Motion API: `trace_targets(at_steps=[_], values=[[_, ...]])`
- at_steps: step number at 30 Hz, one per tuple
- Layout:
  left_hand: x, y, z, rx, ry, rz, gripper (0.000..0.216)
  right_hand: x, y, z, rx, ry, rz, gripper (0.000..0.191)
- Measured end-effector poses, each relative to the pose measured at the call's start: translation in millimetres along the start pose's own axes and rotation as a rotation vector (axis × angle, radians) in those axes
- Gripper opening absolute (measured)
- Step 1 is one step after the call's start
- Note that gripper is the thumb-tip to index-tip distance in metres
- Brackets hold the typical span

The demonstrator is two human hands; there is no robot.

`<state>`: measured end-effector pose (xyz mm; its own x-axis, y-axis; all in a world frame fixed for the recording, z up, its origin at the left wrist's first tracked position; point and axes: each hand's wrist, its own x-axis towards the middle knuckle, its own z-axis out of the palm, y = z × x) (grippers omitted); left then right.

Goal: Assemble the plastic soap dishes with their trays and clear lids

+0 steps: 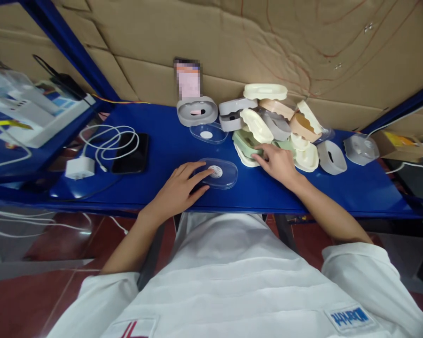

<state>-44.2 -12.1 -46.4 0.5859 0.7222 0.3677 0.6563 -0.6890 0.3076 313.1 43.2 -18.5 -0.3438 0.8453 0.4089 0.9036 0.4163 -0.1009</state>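
My left hand [181, 187] lies with its fingers stretched out on a clear oval plastic lid [229, 174], which has a round white sticker [216, 172]. In the pile to the right, my right hand [278, 162] has its thumb and forefinger on the near edge of a green oval plastic dish [246, 142]. That dish sits on a cream plastic piece [245, 159]. A cream wavy-edged piece [257, 124] leans over it from behind. Another clear lid [211, 134] rests behind the first, in front of a grey oval frame [197, 111].
Several grey, cream and peach pieces [305, 126] are heaped behind my right hand. A grey box with a clear cover [361, 149] stands at the right. A phone [188, 80] leans at the back. Left are a black phone [130, 155], a white charger [79, 167] and coiled cable [109, 129].
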Motion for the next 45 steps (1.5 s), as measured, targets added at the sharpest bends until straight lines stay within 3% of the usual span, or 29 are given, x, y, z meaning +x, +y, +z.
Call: trace_targets(at_steps=[6,12,20,23,28,31,34,36,40,45], values=[[-1,0,-1,0.0,0.028,0.02,0.045,-3,-5,-10,0.249,0.145,-0.148,0.036],[-4,-2,0,-0.019,0.098,0.011,0.07,-14,-27,-7,0.175,0.109,-0.487,0.028],[-3,0,-1,-0.114,0.041,-0.047,0.069,-13,-30,-1,0.251,0.085,-0.566,0.023],[-3,0,-2,-0.129,0.037,-0.052,0.072,-12,-29,-1,0.234,0.06,-0.556,0.026],[-3,3,-4,-0.009,0.016,-0.11,0.061,-10,-25,1,0.128,-0.02,-0.431,0.056],[-2,5,-1,0.115,0.089,-0.231,0.046,-10,-23,5,0.126,-0.022,-0.301,0.05],[-1,5,2,0.195,0.18,-0.381,0.046,-10,-23,6,0.189,-0.078,-0.229,0.047],[-1,4,4,0.231,0.227,-0.408,0.047,-10,-25,3,0.229,-0.129,-0.232,0.047],[-2,5,3,0.233,0.283,-0.236,0.038,-7,-24,-10,0.427,-0.189,-0.313,0.043],[-3,20,3,0.102,0.116,0.149,0.03,-5,-12,-20,0.718,-0.216,-0.369,0.029]])
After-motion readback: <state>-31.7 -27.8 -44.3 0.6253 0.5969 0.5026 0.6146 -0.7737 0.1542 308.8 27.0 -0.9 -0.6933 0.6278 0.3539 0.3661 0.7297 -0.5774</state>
